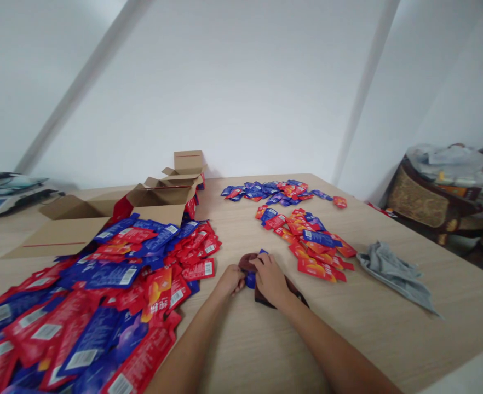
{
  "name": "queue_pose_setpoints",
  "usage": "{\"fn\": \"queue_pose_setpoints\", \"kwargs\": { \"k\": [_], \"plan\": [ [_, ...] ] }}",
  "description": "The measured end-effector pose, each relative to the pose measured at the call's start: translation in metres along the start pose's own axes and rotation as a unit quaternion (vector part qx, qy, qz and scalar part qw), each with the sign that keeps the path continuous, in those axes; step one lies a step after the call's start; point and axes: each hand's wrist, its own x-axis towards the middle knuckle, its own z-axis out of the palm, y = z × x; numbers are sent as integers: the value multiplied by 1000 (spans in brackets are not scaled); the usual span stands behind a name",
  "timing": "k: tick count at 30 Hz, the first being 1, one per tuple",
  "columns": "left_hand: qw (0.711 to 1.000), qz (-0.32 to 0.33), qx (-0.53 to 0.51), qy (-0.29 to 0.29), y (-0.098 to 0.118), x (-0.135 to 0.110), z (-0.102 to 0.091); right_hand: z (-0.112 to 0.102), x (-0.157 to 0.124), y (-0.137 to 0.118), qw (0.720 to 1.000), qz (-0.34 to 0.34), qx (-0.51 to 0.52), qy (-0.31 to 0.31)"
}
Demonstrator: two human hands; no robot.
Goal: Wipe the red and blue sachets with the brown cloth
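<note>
On the pale wooden surface (389, 334) of a white-walled room, between a heap of packets (102, 284) spilling from open cardboard boxes (77, 219) and a smaller pile (311, 241) beside a grey cloth (393, 271), the left hand (231, 282) has its grip pinched on a blue packet (250, 280), touching the right hand (271, 279), whose grip is closed over a dark brown pouch (264, 300).

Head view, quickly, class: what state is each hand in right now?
Left hand: fingers closed on the blue packet.
Right hand: fingers closed over the same packet, on top of a brown cloth.
</note>
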Motion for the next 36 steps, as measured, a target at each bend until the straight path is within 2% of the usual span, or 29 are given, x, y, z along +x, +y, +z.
{"fn": "queue_pose_setpoints", "kwargs": {
  "k": [3,7,9,11,15,16,18,22,25,28,32,34,36],
  "plan": [
    [999,-7,-28,42,0,0,2,0,-2,-4,992,-9,116,-39],
    [992,28,-100,70,-3,0,-1,-4,0,3,946,-10,304,-109],
    [988,64,-125,70,-4,0,-4,-9,3,9,929,-18,356,-98],
    [982,92,-149,74,-5,1,-7,-17,5,18,922,14,386,-13],
    [970,128,-179,102,-6,4,-11,-31,11,38,871,140,390,264],
    [968,134,-179,113,-6,5,-11,-34,11,42,860,157,376,309],
    [965,142,-175,134,-7,6,-10,-36,12,47,859,168,342,342],
    [973,131,-141,127,-12,9,0,-29,12,42,905,145,276,290],
    [978,112,-122,123,-13,8,8,-18,8,27,946,110,224,207],
    [978,76,-163,101,-9,4,13,-10,1,4,977,59,172,115],
    [981,30,-192,26,-5,-4,15,-8,-8,-27,991,-19,123,51],
    [981,32,-190,26,-5,-6,17,-8,-8,-33,994,-38,96,37],
    [982,38,-179,40,-6,-5,18,-6,-4,-29,997,-32,60,22]
  ]
}}
